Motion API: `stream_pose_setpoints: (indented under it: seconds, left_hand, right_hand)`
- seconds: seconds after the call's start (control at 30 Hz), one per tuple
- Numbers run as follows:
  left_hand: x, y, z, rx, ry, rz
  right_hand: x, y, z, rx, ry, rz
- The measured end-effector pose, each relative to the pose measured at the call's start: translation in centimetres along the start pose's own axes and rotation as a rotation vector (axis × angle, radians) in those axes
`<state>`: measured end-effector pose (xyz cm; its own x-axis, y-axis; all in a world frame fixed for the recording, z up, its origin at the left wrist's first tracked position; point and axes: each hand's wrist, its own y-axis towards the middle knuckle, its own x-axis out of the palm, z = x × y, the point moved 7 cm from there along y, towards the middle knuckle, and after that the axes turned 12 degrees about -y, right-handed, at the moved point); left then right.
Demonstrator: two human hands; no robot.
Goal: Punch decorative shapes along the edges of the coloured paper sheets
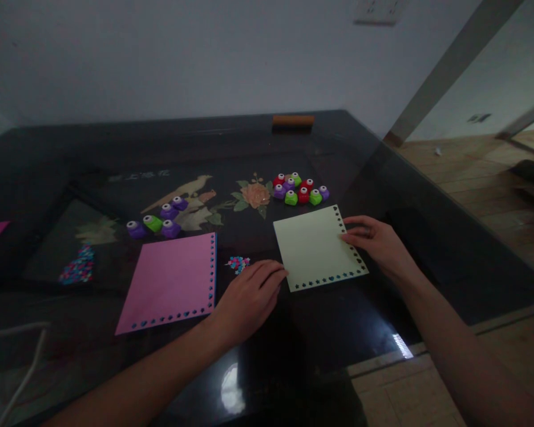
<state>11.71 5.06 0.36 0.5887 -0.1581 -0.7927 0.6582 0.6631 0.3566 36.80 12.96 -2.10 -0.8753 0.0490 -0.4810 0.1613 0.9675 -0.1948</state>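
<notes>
A pale green sheet of paper [314, 246] has punched hearts, stars and other small shapes along its right and lower edges. My left hand [251, 296] grips its left edge near the lower corner, fingers bent together. On the opposite side, my right hand [378, 243] pinches the right edge between thumb and fingers. To the left lies pink paper [173, 276], punched along its right and lower edges, with blue showing through the holes. A small pile of punched confetti [238, 263] sits between the two papers, just beyond my left hand.
Several red, green and purple craft punches [303, 194] cluster behind the green sheet. More punches [169, 228] stand behind the pink paper. A larger confetti heap [79, 265] lies at left on the dark glossy table [231, 148]. An orange-brown roll [293, 121] rests at the back edge.
</notes>
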Motion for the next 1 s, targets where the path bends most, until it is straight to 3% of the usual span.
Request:
stream_pose_setpoints:
  seconds: [0.63, 0.83, 1.0]
  left_hand:
    - [0.8, 0.1, 0.2, 0.054, 0.048, -0.070]
    - [0.7, 0.1, 0.2, 0.058, 0.049, -0.060]
    - [0.6, 0.1, 0.3, 0.044, 0.027, -0.074]
  right_hand:
    - [-0.6, -0.1, -0.6, -0.098, -0.011, 0.050]
    - [-1.7, 0.2, -0.7, -0.188, -0.236, 0.135]
    - [-1.5, 0.2, -1.0, -0.244, -0.340, 0.128]
